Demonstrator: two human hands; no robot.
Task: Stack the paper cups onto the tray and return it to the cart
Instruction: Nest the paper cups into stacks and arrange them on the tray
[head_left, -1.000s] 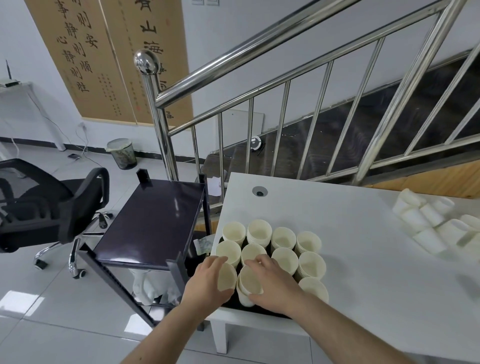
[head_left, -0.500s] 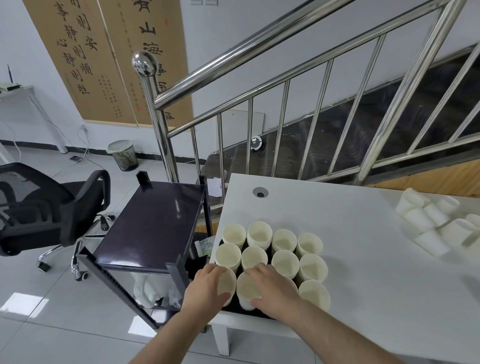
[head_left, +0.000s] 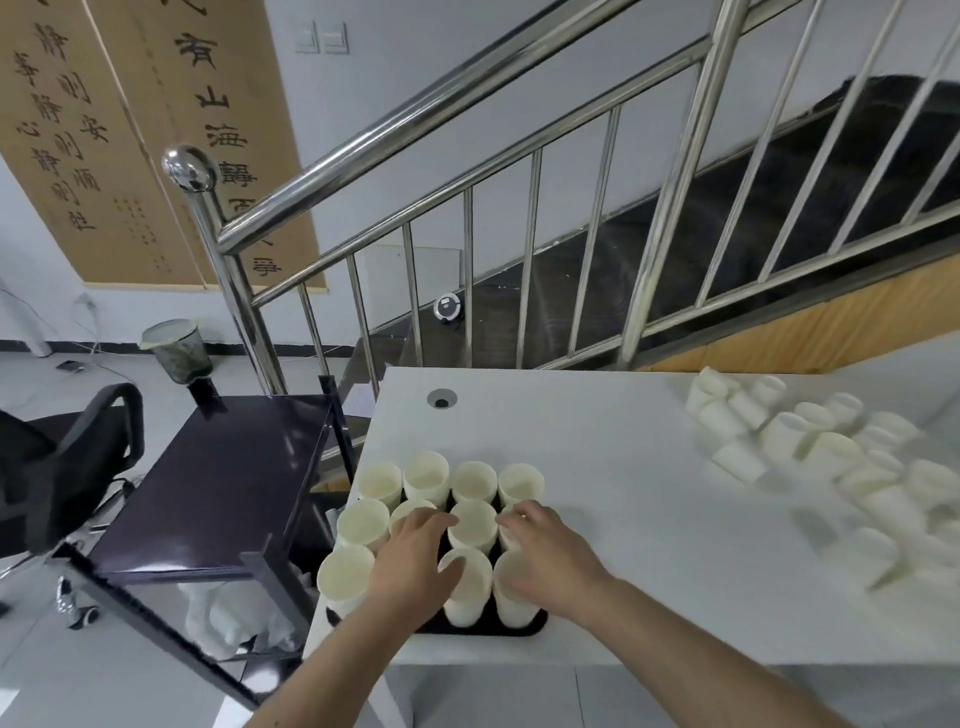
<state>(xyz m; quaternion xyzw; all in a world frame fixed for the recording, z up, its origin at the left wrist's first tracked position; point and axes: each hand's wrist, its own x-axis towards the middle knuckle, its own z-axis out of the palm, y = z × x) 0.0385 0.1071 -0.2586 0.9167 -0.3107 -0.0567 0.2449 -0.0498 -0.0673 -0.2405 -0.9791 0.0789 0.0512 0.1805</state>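
Observation:
A black tray (head_left: 522, 627) sits on the near left corner of the white table (head_left: 649, 545), filled with upright stacks of cream paper cups (head_left: 472, 480) in rows. My left hand (head_left: 410, 561) lies over the stacks left of the middle, fingers spread and fairly straight, with its thumb against the rim of a front stack (head_left: 467, 587). My right hand (head_left: 545, 556) covers the right-hand stacks. Its fingers bend over the rim of a middle-row stack, which is mostly hidden. The dark cart (head_left: 218, 478) stands just left of the table.
Several loose paper cups (head_left: 831, 452) lie tipped over on the right of the table. A steel stair railing (head_left: 467, 280) runs behind the table. A black office chair (head_left: 62, 467) stands left of the cart, and a waste bin (head_left: 176, 351) sits by the wall.
Both hands have shifted right from the front-left stacks to the middle and right stacks. The front-left stack now stands uncovered. The view has tilted down and closer.

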